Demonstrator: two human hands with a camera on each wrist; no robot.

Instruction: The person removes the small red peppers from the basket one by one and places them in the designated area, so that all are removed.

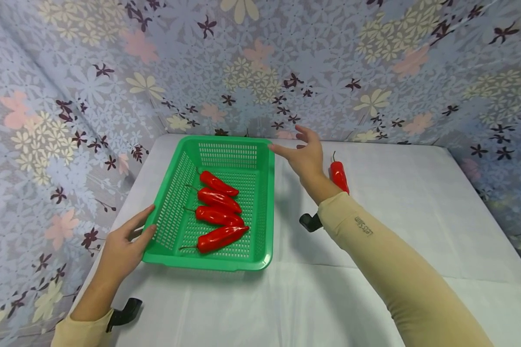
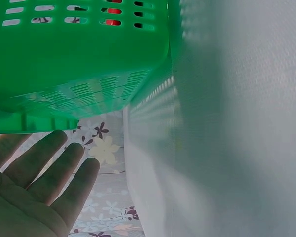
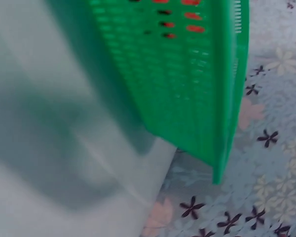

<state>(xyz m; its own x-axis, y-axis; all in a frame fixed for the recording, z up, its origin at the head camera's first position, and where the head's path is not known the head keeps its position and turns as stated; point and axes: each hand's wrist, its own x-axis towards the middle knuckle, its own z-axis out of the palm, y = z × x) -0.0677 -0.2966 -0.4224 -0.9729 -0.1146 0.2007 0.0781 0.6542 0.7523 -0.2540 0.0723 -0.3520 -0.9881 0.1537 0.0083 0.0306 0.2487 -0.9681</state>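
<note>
A green plastic basket [image 1: 267,202] stands on the white-covered table, with several red peppers [image 1: 219,216] lying side by side in it. At its left rim is my left hand [image 1: 123,246]. In the left wrist view, that hand's fingers [image 2: 56,173] are nearly straight beside the basket's rim; whether they touch it is hard to tell. My right hand [image 1: 306,156] is raised by the far right corner of the basket, thumb and fingers spread, holding nothing. Another red pepper [image 1: 338,174] lies on the table right of this hand, its lower end hidden by the forearm.
The white cloth [image 1: 417,193] covers the table to the right of the basket and in front of it. Flowered fabric [image 1: 260,62] hangs close behind the table and along its sides. A black wrist mount [image 1: 310,222] juts out beneath the right forearm, another [image 1: 128,312] beside the left wrist.
</note>
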